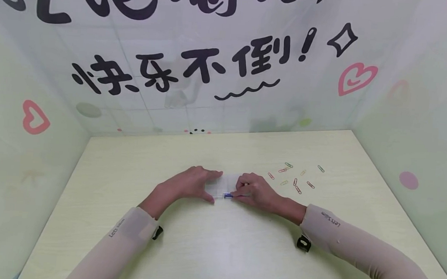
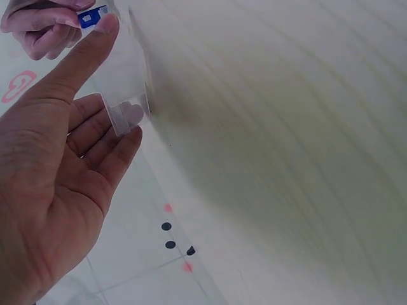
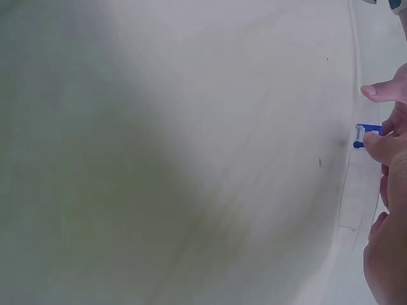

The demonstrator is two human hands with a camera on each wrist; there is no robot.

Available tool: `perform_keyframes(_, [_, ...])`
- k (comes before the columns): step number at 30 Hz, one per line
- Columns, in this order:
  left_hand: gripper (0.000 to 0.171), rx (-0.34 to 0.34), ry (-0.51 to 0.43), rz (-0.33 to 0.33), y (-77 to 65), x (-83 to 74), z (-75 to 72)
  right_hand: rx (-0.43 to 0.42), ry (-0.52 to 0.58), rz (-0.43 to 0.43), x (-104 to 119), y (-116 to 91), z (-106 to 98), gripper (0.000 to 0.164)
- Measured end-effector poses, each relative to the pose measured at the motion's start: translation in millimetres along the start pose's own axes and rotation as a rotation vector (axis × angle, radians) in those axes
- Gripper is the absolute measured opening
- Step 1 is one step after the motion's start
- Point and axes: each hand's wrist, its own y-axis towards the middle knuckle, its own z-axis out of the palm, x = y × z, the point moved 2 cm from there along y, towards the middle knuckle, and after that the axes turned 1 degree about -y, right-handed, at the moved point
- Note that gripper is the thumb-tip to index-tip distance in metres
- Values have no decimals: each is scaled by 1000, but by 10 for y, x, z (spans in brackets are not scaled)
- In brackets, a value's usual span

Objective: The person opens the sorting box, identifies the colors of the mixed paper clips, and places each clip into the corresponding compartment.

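Observation:
A clear plastic box (image 1: pixel 221 184) lies flat on the table between both hands, with a small blue latch (image 1: pixel 227 196) on its near side. My left hand (image 1: pixel 188 182) grips the box's left end, thumb at the near side and fingers at the far side. Around the blue latch, my right hand (image 1: pixel 256 192) has its fingers curled, pinching it with the thumb on top. The left wrist view shows the box's transparent wall (image 2: pixel 130 70) between thumb and fingers. In the right wrist view the latch (image 3: pixel 360 135) shows beside the right thumb; the curled fingers are partly hidden.
Several coloured paper clips (image 1: pixel 295 182) lie scattered to the right, beyond the right hand. The pale wooden table (image 1: pixel 127 158) meets a back wall (image 1: pixel 249 111) with black lettering, and walls rise on both sides.

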Motion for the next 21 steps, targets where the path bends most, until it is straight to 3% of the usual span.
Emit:
perform_keyframes(10, [88, -5, -5, -8, 11, 10, 14, 21, 43, 59, 26, 26, 0, 16])
perform_keyframes(21, [89, 0, -17, -15, 10, 13, 3, 125, 136, 319, -7, 62, 66, 10])
